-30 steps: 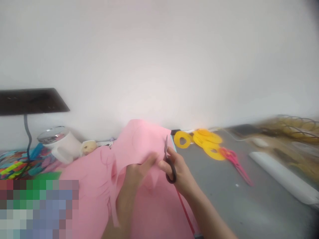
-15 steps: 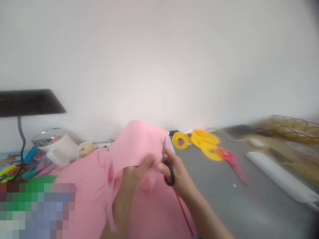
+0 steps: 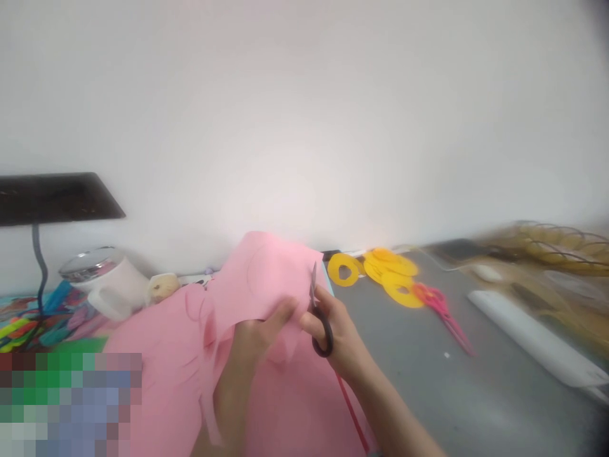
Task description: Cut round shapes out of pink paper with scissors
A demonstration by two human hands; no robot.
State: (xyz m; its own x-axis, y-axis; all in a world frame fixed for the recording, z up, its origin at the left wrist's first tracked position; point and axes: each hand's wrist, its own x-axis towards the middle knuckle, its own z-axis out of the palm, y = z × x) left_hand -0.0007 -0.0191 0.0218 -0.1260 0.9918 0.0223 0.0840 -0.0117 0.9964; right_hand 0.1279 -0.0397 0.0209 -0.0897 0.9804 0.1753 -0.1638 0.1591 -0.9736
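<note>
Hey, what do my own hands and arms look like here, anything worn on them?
Your left hand and right hand are bare, without gloves. No sleeve, watch or bracelet shows on the left forearm or right forearm. Nails are too blurred to make out.

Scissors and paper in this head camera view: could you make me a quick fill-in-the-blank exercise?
The right hand holds scissors with ____ handles.
The left hand holds a ____ paper sheet.
The flat rings are ____.
The pink scissors lie on the ____ tabletop.

Missing words: black; pink; yellow; gray.
</note>
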